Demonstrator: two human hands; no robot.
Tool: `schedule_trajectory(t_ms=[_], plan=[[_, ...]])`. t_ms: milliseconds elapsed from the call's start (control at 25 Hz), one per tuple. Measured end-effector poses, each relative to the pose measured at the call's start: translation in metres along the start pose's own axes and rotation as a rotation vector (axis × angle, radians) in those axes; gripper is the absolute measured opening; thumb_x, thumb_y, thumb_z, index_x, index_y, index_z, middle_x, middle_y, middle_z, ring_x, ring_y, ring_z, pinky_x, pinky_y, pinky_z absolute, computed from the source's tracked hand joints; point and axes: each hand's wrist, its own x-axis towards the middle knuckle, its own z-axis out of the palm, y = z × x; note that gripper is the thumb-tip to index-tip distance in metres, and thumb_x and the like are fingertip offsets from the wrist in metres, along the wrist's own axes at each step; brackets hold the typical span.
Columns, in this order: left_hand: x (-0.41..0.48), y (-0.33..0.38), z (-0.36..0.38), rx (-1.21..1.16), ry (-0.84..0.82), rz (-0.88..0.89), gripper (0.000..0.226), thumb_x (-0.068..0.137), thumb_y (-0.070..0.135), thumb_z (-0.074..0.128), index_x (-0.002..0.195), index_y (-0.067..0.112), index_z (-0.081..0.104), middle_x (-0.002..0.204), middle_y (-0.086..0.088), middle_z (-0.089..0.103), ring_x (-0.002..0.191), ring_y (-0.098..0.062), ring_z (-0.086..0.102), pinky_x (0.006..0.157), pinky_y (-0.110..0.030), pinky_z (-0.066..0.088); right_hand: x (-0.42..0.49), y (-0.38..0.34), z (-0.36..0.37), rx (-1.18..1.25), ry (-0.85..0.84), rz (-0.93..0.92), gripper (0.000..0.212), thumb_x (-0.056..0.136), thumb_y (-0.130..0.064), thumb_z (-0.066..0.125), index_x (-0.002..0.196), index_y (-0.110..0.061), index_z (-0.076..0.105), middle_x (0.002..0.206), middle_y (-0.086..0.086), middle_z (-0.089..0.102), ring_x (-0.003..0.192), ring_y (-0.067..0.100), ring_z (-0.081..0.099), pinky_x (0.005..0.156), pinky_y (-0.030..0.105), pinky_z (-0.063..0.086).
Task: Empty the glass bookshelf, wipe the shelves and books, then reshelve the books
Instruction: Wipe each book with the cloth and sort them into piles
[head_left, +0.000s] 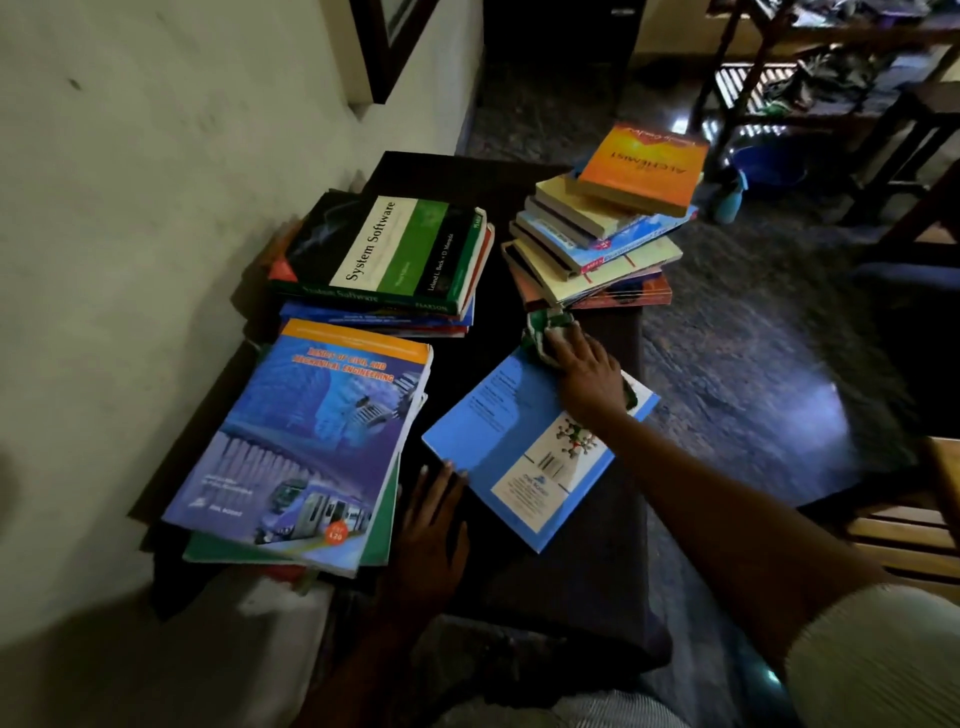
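a single blue book (498, 452) lay flat on the dark table (587, 571), turned at an angle, with its back cover facing up. the right hand (587, 379) was on the far end of that book, palm down, its fingers laid forward over a bunched green and white cloth (545, 332) and pressing it against the cover; part of the cloth showed under the heel of the hand too. the left hand (431, 525) rested flat on the table with its fingers straight and loosely spread, the fingertips touching the near left corner of the blue book. to the left, just beside that hand, sat a low pile topped by a civil and mechanical engineering book (306, 441). behind it, against the wall (156, 156), was another pile with a system software book (395, 249) on top. at the far right of the table stood an untidy stack of books (587, 260), fanned out, with an orange book (644, 166) uppermost. on the floor beyond stood a blue spray bottle (730, 200) near a blue basin (769, 166).
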Motion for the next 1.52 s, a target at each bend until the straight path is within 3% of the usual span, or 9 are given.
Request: schedule_trajectory(t_ms=[120, 320, 520, 640, 800, 920, 1080, 1240, 1520], plan=[[0.001, -0.003, 0.000, 0.039, -0.003, 0.047, 0.050, 0.092, 0.023, 0.040, 0.140, 0.010, 0.044, 0.151, -0.004, 0.034, 0.142, -0.026, 0.025, 0.115, -0.034, 0.022, -0.022, -0.021, 0.023, -0.038, 0.024, -0.133, 0.059, 0.095, -0.012, 0.024, 0.148, -0.033, 0.008, 0.157, -0.001, 0.003, 0.144, 0.024, 0.007, 0.115, 0.040, 0.009], [-0.002, 0.010, -0.005, -0.046, 0.093, -0.052, 0.052, 0.096, 0.028, 0.035, 0.144, 0.006, 0.030, 0.153, -0.006, 0.025, 0.143, -0.018, 0.021, 0.115, -0.026, 0.020, -0.105, -0.056, 0.066, -0.063, 0.018, -0.380, 0.054, 0.083, -0.036, 0.033, 0.135, -0.030, 0.047, 0.139, -0.001, 0.049, 0.123, 0.025, 0.051, 0.093, 0.041, 0.047], [-0.005, 0.012, -0.011, -0.098, 0.074, -0.012, 0.057, 0.098, 0.043, 0.033, 0.146, 0.013, 0.025, 0.156, -0.003, 0.021, 0.144, -0.019, 0.018, 0.116, -0.028, 0.017, -0.145, -0.025, 0.048, -0.001, -0.007, -0.632, 0.048, 0.088, -0.033, 0.048, 0.135, -0.037, 0.043, 0.137, -0.005, 0.051, 0.113, 0.020, 0.056, 0.087, 0.037, 0.049], [-0.003, 0.014, -0.008, 0.029, 0.009, 0.106, 0.056, 0.097, 0.047, 0.035, 0.144, 0.017, 0.032, 0.154, -0.001, 0.025, 0.144, -0.020, 0.020, 0.116, -0.039, 0.017, -0.113, 0.016, 0.010, 0.186, 0.093, -0.387, 0.056, 0.091, -0.008, 0.050, 0.140, -0.032, 0.038, 0.143, 0.004, 0.042, 0.125, 0.026, 0.044, 0.099, 0.044, 0.042], [0.018, 0.035, 0.009, 0.064, -0.088, 0.112, 0.058, 0.096, 0.057, 0.027, 0.145, 0.026, 0.028, 0.154, 0.004, 0.022, 0.145, -0.020, 0.013, 0.114, -0.054, 0.019, -0.070, 0.048, 0.001, 0.038, 0.074, -0.010, 0.057, 0.094, -0.013, 0.033, 0.147, -0.029, 0.019, 0.156, 0.004, 0.013, 0.140, 0.029, 0.020, 0.112, 0.045, 0.024], [0.038, 0.042, 0.015, -0.005, -0.094, 0.038, 0.063, 0.094, 0.062, 0.023, 0.143, 0.024, 0.034, 0.152, 0.001, 0.030, 0.143, -0.023, 0.018, 0.110, -0.059, 0.024, -0.106, 0.032, 0.038, -0.014, 0.133, -0.087, 0.065, 0.082, -0.021, 0.019, 0.146, -0.027, 0.024, 0.154, 0.005, 0.021, 0.140, 0.029, 0.025, 0.108, 0.048, 0.029], [0.045, 0.041, 0.006, -0.112, -0.059, 0.008, 0.078, 0.091, 0.069, 0.016, 0.139, 0.014, 0.043, 0.148, -0.004, 0.038, 0.141, -0.023, 0.026, 0.113, -0.056, 0.020, -0.175, 0.011, 0.067, 0.080, 0.139, -0.381, 0.050, 0.087, -0.036, 0.036, 0.137, -0.033, 0.039, 0.142, -0.004, 0.045, 0.125, 0.021, 0.044, 0.095, 0.031, 0.036], [0.050, 0.057, 0.006, -0.243, -0.173, -0.025, 0.086, 0.083, 0.078, 0.018, 0.139, 0.018, 0.042, 0.147, -0.003, 0.038, 0.139, -0.014, 0.023, 0.115, -0.051, 0.019, -0.210, 0.032, 0.056, 0.269, 0.118, -0.311, 0.046, 0.089, -0.035, 0.036, 0.134, -0.035, 0.046, 0.141, -0.011, 0.044, 0.116, 0.016, 0.047, 0.097, 0.022, 0.031], [0.054, 0.089, 0.028, 0.506, -0.442, 0.114, 0.069, 0.093, 0.042, 0.049, 0.149, 0.013, 0.022, 0.154, -0.021, 0.016, 0.141, -0.044, 0.014, 0.109, -0.061, 0.017, -0.217, 0.059, 0.036, 0.519, 0.386, 0.004, 0.056, 0.080, 0.001, 0.050, 0.130, -0.026, 0.052, 0.133, 0.002, 0.054, 0.116, 0.020, 0.055, 0.099, 0.037, 0.043]])
